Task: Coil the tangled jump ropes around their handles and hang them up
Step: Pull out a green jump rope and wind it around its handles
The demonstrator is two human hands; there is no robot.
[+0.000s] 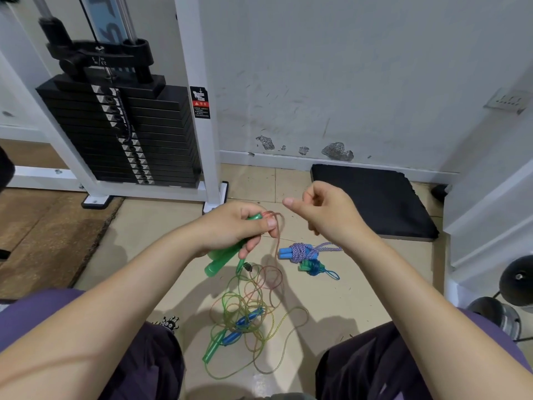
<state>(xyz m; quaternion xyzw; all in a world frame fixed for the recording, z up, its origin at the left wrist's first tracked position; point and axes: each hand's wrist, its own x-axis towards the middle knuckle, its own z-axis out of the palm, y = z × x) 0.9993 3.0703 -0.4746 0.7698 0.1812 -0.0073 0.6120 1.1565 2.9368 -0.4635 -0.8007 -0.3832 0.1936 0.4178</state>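
Note:
My left hand [239, 226] grips two green jump-rope handles [222, 259] held together above the floor. A thin reddish rope [278, 226] loops round their top end and hangs down into a tangle of thin ropes [248, 313] on the tiles. My right hand [320, 209] is raised just right of the handles with curled fingers; it seems to pinch the thin rope, though the rope in its fingers is barely visible. A loose green handle [213, 346] and blue handles [245, 321] lie in the tangle. Two coiled ropes lie beyond: a purple-white one with blue handles [300, 252] and a teal one [313, 267].
A white weight machine with a black plate stack [124, 134] stands at the left. A black foam pad [372, 203] lies by the wall at the right. Dumbbells [516, 281] sit at the far right edge. My knees frame the tangle below.

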